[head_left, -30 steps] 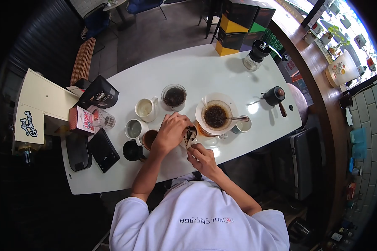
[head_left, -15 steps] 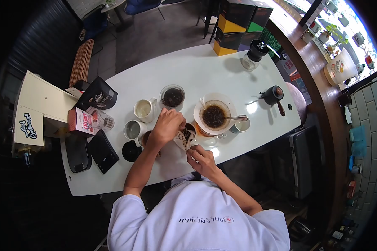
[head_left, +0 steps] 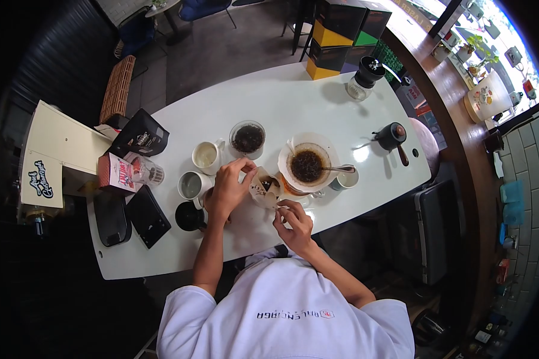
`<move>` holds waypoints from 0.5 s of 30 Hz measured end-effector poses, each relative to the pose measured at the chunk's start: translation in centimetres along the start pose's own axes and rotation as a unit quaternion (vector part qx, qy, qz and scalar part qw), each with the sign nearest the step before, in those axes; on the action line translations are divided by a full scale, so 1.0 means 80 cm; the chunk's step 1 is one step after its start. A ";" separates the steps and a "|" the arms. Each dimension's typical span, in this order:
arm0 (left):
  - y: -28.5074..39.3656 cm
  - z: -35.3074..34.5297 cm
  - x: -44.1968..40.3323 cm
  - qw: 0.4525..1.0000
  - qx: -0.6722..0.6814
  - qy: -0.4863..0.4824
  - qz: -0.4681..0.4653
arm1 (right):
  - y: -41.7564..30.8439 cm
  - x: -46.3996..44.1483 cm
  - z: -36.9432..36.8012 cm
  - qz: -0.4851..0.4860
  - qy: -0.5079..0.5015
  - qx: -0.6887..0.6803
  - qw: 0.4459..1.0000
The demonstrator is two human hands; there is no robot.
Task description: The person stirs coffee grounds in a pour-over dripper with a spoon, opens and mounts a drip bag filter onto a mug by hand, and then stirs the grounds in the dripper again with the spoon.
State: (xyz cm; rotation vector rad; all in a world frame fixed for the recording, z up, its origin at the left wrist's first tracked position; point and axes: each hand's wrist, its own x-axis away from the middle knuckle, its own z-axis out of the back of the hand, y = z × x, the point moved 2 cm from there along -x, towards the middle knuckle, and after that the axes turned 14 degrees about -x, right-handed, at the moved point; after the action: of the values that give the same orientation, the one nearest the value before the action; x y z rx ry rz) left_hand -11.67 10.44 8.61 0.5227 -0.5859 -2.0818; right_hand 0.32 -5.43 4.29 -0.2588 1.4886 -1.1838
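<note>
Left hand: thumb and fingers of the left hand [head_left: 227,190] are curled together at the far left edge of the paper packet [head_left: 261,190]; whether they pinch it or only touch it, I cannot tell.
Right hand: bent fingers of the right hand [head_left: 295,227] meet at the packet's near right corner; how firmly they grasp it is too small to tell.
Packet: between the 2 hands, just left of the dripper [head_left: 322,142], mouth open upward, dark bits inside and on the pale paper. What bears its weight is hidden.
Handling: thin paper like this probably tears or folds under a hard pull, so light, even tension from 2 opposite edges should suit it. Best to hold the mouth level and wide, wrists low, fingertips outside the rim; a tilt could spill the loose bits.
Dripper: lined with pale paper, dark wet contents, 1 spoon [head_left: 343,168] lying across its right rim. It is close to the right hand, so elbow and knuckles need care there.
Mugs: 1 cream mug [head_left: 206,155], 1 white mug [head_left: 191,185] and 1 black mug [head_left: 190,216] near the left hand.
Glass: 1 glass [head_left: 247,139] with dark contents, beyond the left hand.
Far right: 1 dark pot [head_left: 391,137] on the white counter [head_left: 182,113], well apart from the packet.
</note>
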 end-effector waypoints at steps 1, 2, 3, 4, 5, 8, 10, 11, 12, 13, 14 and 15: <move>0.001 -0.001 0.003 1.000 0.000 0.000 0.000 | 0.001 0.000 0.000 0.000 0.000 0.000 1.000; 0.003 -0.001 0.006 1.000 -0.001 0.011 0.013 | 0.002 0.001 -0.001 0.000 0.003 0.002 1.000; 0.005 -0.001 0.009 0.999 -0.002 0.021 0.025 | 0.003 0.000 -0.001 0.000 0.006 0.003 1.000; 0.005 -0.002 0.012 0.999 -0.002 0.021 0.025 | 0.002 0.000 -0.001 0.000 0.007 0.003 1.000; 0.004 -0.003 0.015 0.999 -0.001 0.030 0.026 | 0.000 0.000 -0.001 0.001 0.005 0.000 1.000; 0.002 -0.006 0.023 0.998 0.010 0.041 0.035 | 0.001 0.001 0.000 0.007 -0.003 -0.006 1.000; -0.002 -0.009 0.030 0.998 0.020 0.044 0.043 | 0.002 0.002 0.000 0.014 -0.008 -0.009 1.000; -0.003 -0.010 0.033 0.997 0.028 0.050 0.056 | 0.000 0.000 0.000 0.037 -0.021 -0.011 0.999; -0.004 -0.011 0.035 0.995 0.036 0.056 0.068 | -0.001 -0.001 0.000 0.061 -0.033 -0.012 0.998; -0.002 -0.010 0.037 0.996 0.036 0.055 0.068 | -0.001 0.000 0.002 0.060 -0.032 -0.011 0.998; 0.002 -0.007 0.039 0.994 0.032 0.064 0.076 | 0.000 0.001 0.002 0.058 -0.061 -0.024 0.996; 0.004 -0.005 0.041 0.993 0.028 0.074 0.085 | 0.000 0.002 0.002 0.056 -0.090 -0.036 0.994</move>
State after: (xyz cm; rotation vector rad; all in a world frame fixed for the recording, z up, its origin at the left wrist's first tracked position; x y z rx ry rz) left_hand -12.90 7.45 7.98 0.6313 -0.5840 -1.8527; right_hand 0.37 -5.64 4.21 -0.3189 1.3717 -0.9915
